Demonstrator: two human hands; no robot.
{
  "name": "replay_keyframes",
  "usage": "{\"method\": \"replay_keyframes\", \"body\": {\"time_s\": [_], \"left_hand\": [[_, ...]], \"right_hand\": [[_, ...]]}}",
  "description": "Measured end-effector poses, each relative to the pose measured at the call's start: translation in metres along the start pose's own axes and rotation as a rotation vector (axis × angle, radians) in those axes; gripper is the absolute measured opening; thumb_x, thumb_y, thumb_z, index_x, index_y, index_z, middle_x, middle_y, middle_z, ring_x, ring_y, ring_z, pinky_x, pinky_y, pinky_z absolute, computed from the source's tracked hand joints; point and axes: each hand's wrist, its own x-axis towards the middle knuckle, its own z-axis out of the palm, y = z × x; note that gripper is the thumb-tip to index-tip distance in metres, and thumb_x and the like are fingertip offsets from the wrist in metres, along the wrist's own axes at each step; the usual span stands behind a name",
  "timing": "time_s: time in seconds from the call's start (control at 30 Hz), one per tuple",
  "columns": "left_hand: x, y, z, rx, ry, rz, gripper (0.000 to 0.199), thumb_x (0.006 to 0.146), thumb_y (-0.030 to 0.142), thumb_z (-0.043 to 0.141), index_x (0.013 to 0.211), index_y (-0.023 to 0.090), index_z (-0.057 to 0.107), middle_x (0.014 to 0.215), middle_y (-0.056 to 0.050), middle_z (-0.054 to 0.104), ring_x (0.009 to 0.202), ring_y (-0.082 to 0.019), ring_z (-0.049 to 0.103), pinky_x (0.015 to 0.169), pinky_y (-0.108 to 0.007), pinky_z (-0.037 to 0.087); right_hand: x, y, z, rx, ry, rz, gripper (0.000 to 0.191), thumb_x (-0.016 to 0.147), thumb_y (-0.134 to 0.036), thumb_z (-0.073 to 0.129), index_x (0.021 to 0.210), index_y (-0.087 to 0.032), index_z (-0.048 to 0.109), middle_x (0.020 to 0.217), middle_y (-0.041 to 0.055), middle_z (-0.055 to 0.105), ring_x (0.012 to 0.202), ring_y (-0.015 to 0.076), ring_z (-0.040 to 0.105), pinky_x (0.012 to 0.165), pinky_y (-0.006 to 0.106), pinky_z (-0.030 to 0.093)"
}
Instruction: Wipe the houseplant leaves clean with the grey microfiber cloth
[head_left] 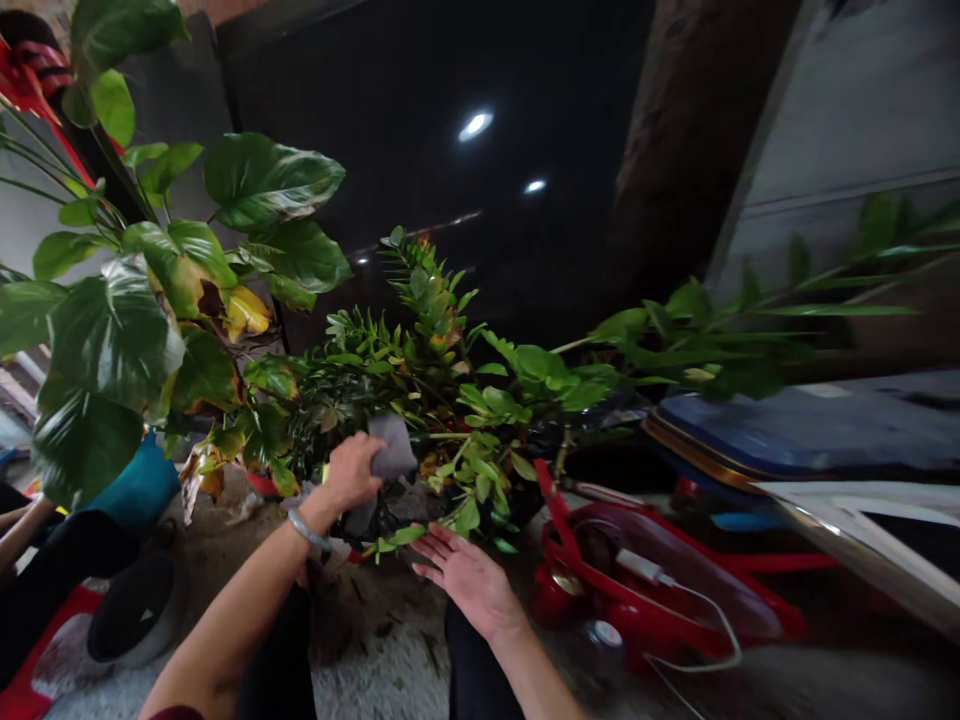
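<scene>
Low in the middle of the head view, my left hand [354, 470] is closed on a flat grey piece [392, 447], held among the plants. What the piece is I cannot make out. My right hand [469, 575] is open, palm turned up and fingers spread, beside a low green sprig [397, 541]. Its fingertips are close to the leaves; whether they touch is unclear. Behind both hands grow leafy green plants [480, 470], some with yellowed leaves. Dark material below the grey piece is hard to tell apart.
A large-leaved plant [112, 340] rises at left, above a dark round container [135, 610]. Another person's arm [26, 530] shows at the left edge. To the right are a red basket-like object [667, 580] with a white cable and a blue-topped surface [810, 430].
</scene>
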Motion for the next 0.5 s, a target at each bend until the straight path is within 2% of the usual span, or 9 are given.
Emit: {"method": "replay_keyframes", "body": {"time_s": [0.07,0.13,0.2,0.27,0.33,0.37,0.4,0.5], "left_hand": [[-0.017,0.006,0.012,-0.024,-0.096,0.028,0.045,0.066,0.01,0.068,0.11,0.02,0.072,0.107,-0.01,0.071,0.1,-0.029,0.066,0.088,-0.039,0.054],[-0.024,0.017,0.002,-0.072,-0.057,0.072,0.044,0.066,0.011,0.067,0.108,0.022,0.072,0.104,-0.007,0.071,0.099,-0.027,0.066,0.087,-0.037,0.054],[-0.016,0.029,-0.022,-0.125,0.097,0.102,0.042,0.068,0.012,0.066,0.109,0.023,0.071,0.107,-0.005,0.07,0.102,-0.025,0.065,0.091,-0.035,0.052],[0.0,0.034,-0.046,-0.146,0.311,0.085,0.042,0.072,0.013,0.064,0.112,0.023,0.069,0.114,-0.006,0.069,0.11,-0.024,0.063,0.097,-0.035,0.049],[0.012,0.028,-0.055,-0.12,0.444,0.017,0.042,0.075,0.015,0.063,0.116,0.022,0.067,0.12,-0.008,0.067,0.115,-0.025,0.061,0.1,-0.037,0.048],[0.013,0.022,-0.052,-0.094,0.436,-0.025,0.042,0.076,0.014,0.062,0.117,0.021,0.067,0.12,-0.009,0.066,0.116,-0.026,0.06,0.101,-0.039,0.047],[0.009,0.015,-0.044,-0.069,0.379,-0.059,0.042,0.076,0.013,0.062,0.117,0.02,0.067,0.119,-0.01,0.066,0.115,-0.028,0.06,0.101,-0.041,0.048],[-0.027,-0.007,-0.009,-0.053,0.062,-0.053,0.042,0.067,0.009,0.066,0.107,0.02,0.072,0.109,-0.01,0.071,0.106,-0.03,0.065,0.093,-0.041,0.052]], "right_hand": [[-0.001,-0.002,-0.002,0.002,-0.001,-0.007,0.031,0.078,-0.047,0.073,0.1,-0.025,0.078,0.108,0.0108,0.079,0.115,0.0366,0.065,0.103,0.06,0.04],[-0.002,-0.003,-0.003,0.007,0.003,-0.013,0.03,0.077,-0.047,0.074,0.097,-0.025,0.078,0.104,0.0107,0.079,0.114,0.0366,0.066,0.103,0.06,0.04],[-0.002,-0.005,-0.002,0.009,0.005,-0.01,0.029,0.077,-0.047,0.074,0.096,-0.025,0.078,0.109,0.0112,0.078,0.115,0.0364,0.065,0.102,0.059,0.041],[-0.001,-0.005,0.001,0.01,0.002,-0.004,0.031,0.076,-0.046,0.074,0.099,-0.025,0.078,0.117,0.0114,0.077,0.118,0.0358,0.063,0.101,0.057,0.042],[0.0,-0.004,0.005,0.01,0.001,0.004,0.034,0.074,-0.045,0.074,0.101,-0.024,0.078,0.119,0.0107,0.076,0.119,0.035,0.063,0.099,0.055,0.044],[0.0,-0.004,0.007,0.009,0.003,0.007,0.035,0.073,-0.045,0.075,0.102,-0.024,0.078,0.119,0.0103,0.076,0.119,0.0347,0.063,0.098,0.054,0.045],[0.0,-0.003,0.008,0.005,0.006,0.009,0.036,0.073,-0.044,0.075,0.103,-0.024,0.078,0.119,0.0099,0.076,0.119,0.0345,0.063,0.097,0.053,0.046],[-0.003,-0.003,0.008,-0.01,0.018,0.005,0.035,0.075,-0.044,0.073,0.105,-0.025,0.077,0.12,0.0102,0.076,0.118,0.0339,0.064,0.099,0.054,0.045]]}}
